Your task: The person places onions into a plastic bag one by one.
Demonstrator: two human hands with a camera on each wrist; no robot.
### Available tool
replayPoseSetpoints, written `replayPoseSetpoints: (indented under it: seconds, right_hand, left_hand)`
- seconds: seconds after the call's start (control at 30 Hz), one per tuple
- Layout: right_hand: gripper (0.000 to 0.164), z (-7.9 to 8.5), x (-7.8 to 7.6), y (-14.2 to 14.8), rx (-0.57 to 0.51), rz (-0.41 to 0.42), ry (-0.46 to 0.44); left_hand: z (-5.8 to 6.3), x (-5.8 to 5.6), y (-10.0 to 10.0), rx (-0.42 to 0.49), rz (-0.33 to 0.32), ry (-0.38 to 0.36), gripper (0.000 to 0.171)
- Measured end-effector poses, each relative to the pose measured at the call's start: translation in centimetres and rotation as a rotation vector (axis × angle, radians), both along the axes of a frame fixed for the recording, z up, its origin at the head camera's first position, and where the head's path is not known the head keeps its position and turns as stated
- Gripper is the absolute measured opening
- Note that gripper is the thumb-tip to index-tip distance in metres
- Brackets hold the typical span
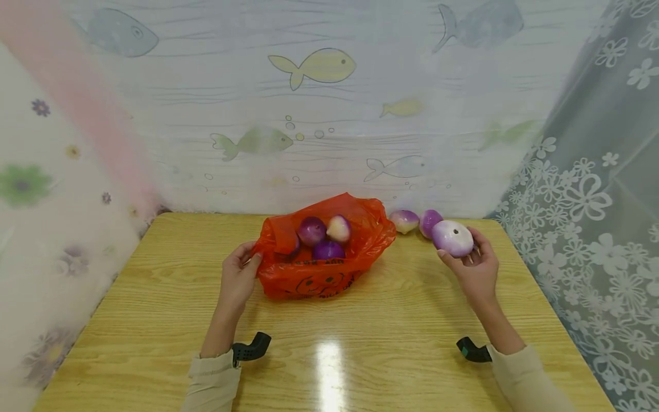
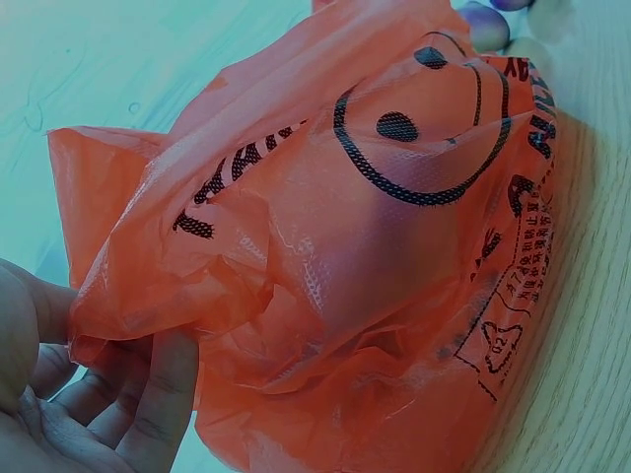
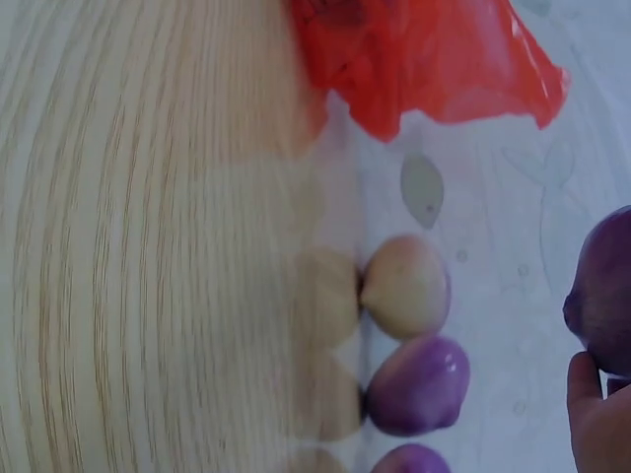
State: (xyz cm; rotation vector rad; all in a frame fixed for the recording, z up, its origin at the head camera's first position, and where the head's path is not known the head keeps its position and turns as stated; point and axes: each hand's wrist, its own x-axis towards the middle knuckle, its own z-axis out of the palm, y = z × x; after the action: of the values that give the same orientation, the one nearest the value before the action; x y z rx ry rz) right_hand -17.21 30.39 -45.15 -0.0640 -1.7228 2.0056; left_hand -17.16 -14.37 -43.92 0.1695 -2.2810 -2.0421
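Left hand (image 1: 241,272): thumb and fingers pinch the rim of a red smiley-print plastic bag (image 1: 309,281) on its left side. The bag sits on the desk (image 1: 401,320), just right of that hand, its mouth spread. At least four onions show inside: a reddish-purple onion (image 1: 312,232), a pale onion (image 1: 338,229), a darker purple onion (image 1: 329,250), and a fourth partly hidden nearest the hand.

Right hand (image 1: 476,268): thumb and fingers grasp a purple-and-white onion (image 1: 453,239), apart from the bag. Beyond it and to its left, two loose onions lie by the fish-print backdrop (image 1: 329,143): a pale-ended onion (image 1: 404,221) and a purple onion (image 1: 430,223). The right wrist view shows a third (image 3: 411,460) at its lower edge.

Risks (judged): smooth, rounded skin could slip from the right fingertips; the bag's limp far rim, apparently unsupported, could fold inward and block the mouth; a hard left-hand tug could tip the bag, spilling its onions.
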Motion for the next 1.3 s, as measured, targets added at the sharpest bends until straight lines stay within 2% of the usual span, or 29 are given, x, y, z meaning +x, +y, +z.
replayPoseSetpoints:
  seconds: [0.17, 0.5, 0.77, 1.3]
  right_hand:
    - [0.069, 0.1, 0.2, -1.3, 0.028, 0.056, 0.052]
    - [0.076, -0.2, 0.5, -4.4, 0.093, 0.146, 0.062]
    - [0.079, 0.0, 0.4, -6.8, 0.094, 0.214, 0.109]
    - [0.081, 0.7, 0.3, -10.2, 0.084, 0.312, 0.129]
  left_hand:
    - [0.1, 0.0, 0.0, 0.002, -0.001, 0.001, 0.032]
    - [0.1, 0.0, 0.0, -0.007, 0.001, 0.003, 0.032]
    - [0.2, 0.1, 0.0, -0.007, -0.001, 0.001, 0.032]
    - [0.3, 0.4, 0.1, -0.002, 0.010, 0.017, 0.031]
